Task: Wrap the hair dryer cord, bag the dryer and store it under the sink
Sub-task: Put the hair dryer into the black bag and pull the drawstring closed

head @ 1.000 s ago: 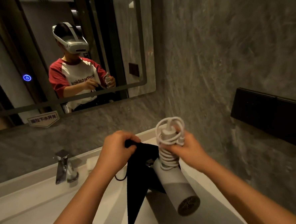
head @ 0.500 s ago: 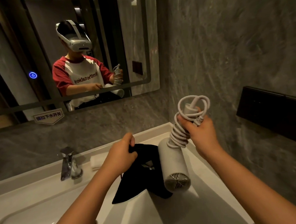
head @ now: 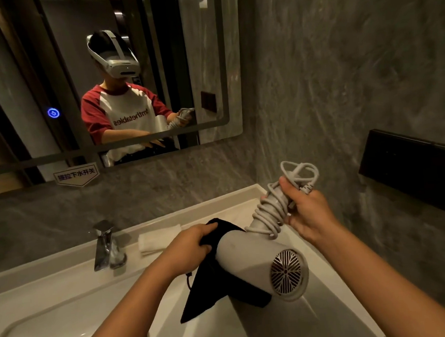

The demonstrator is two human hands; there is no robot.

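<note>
A white hair dryer [head: 250,260] hangs over the sink counter, its rear grille facing me at lower right. Its white cord [head: 271,215] is coiled around the handle, with loose loops and the plug at the top. My right hand [head: 306,212] grips that wrapped handle. My left hand [head: 192,244] pinches the upper edge of a black cloth bag [head: 218,285], which hangs down beside and behind the dryer's barrel. The barrel's front end sits at the bag's top edge; whether it is inside the bag is hidden.
A white sink counter [head: 67,289] runs below, with a chrome faucet [head: 103,244] at left and a folded white towel [head: 158,237] behind the bag. A mirror [head: 106,79] covers the back wall. A black wall panel [head: 412,172] sticks out at right.
My right hand has tipped the dryer so the barrel lies more level, with the grille swung to the right. The bag's upper edge has come up against the barrel's front end.
</note>
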